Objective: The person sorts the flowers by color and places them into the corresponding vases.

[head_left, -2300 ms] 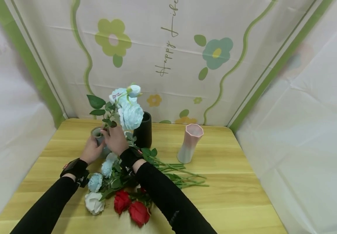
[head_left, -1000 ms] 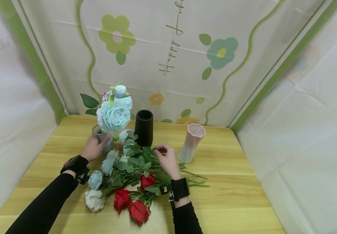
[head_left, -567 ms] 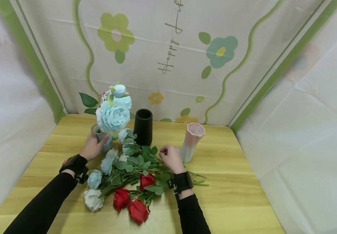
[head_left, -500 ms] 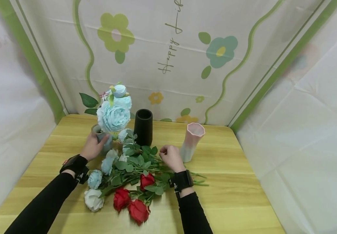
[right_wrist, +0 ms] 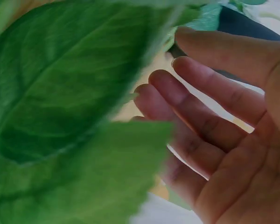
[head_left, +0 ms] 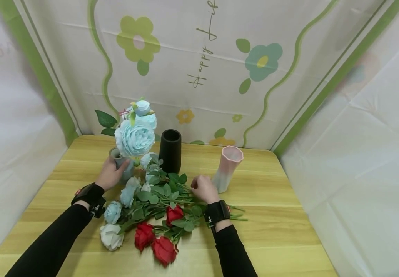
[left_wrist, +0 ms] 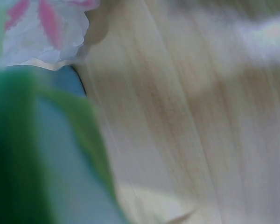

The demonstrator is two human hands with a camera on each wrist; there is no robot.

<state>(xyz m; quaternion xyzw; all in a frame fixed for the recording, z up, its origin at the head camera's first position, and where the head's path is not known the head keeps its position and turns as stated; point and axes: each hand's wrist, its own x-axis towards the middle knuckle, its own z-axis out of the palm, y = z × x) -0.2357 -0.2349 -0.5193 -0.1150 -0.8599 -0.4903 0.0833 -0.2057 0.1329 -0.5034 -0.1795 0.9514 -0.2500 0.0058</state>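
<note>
One grey-blue vase (head_left: 127, 175) is sitting in the grip of the left hand (head_left: 109, 173), left of centre in my head view. The thumb is lying along its near side, and I am guessing that this hold is steadying it under a top-heavy flower. My left wrist view is giving mostly blur, so the fingers behind the vase are escaping me.

The right hand (head_left: 204, 188) is poised well apart from it, right of centre, over the green stems (head_left: 185, 201). Its wrist view is showing thumb and fingers loosely parted, with nothing visible between them; a large leaf (right_wrist: 70, 79) is filling the left of that frame. I am not managing to tell whether a fingertip is touching a stem.

Above the vase, the light blue peony (head_left: 135, 138) is leaning right, its stem apparently running into the mouth. Toward the bottom, three red roses (head_left: 144, 235), a white rose (head_left: 111, 236) and more light blue blooms (head_left: 112, 212) are lying with stalks trailing right, probably so that the right hand is meeting stalks, not petals.

Farther out, the black vase (head_left: 171, 152) is standing behind the pile near centre, and the pink-and-white vase (head_left: 227, 169) beside the right hand; both are seemingly waiting within reach on the tabletop (head_left: 272, 231). Patterned cloth (head_left: 216, 96) is hanging across the top, presumably as a screen.
</note>
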